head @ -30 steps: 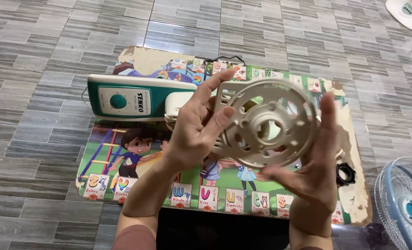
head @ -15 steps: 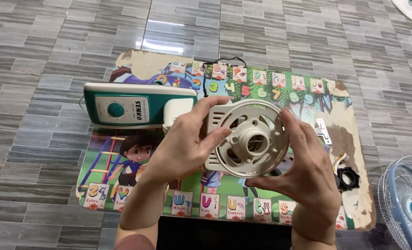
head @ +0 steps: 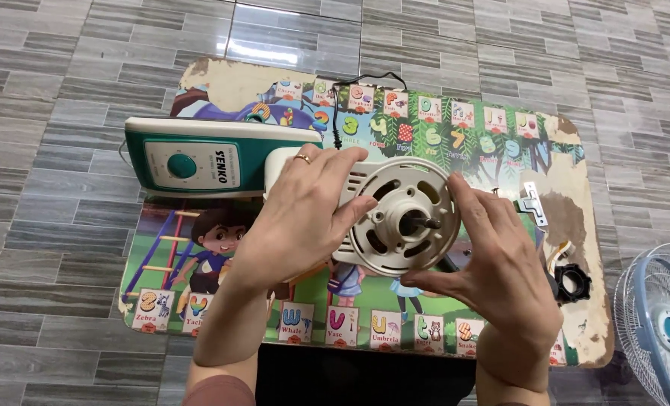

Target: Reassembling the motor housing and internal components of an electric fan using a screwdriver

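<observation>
Both hands, left [head: 297, 225] and right [head: 500, 278], grip the round cream fan motor housing [head: 402, 218] above the picture board [head: 455, 120].

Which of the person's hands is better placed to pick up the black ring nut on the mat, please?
Probably the right hand: the black ring nut lies just beside it, while the left hand steadies the fan motor housing.

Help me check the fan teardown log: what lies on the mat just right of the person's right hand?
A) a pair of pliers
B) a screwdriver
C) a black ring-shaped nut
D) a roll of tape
C: a black ring-shaped nut lies on the picture mat beside the right hand; no tool or tape shows there.
</observation>
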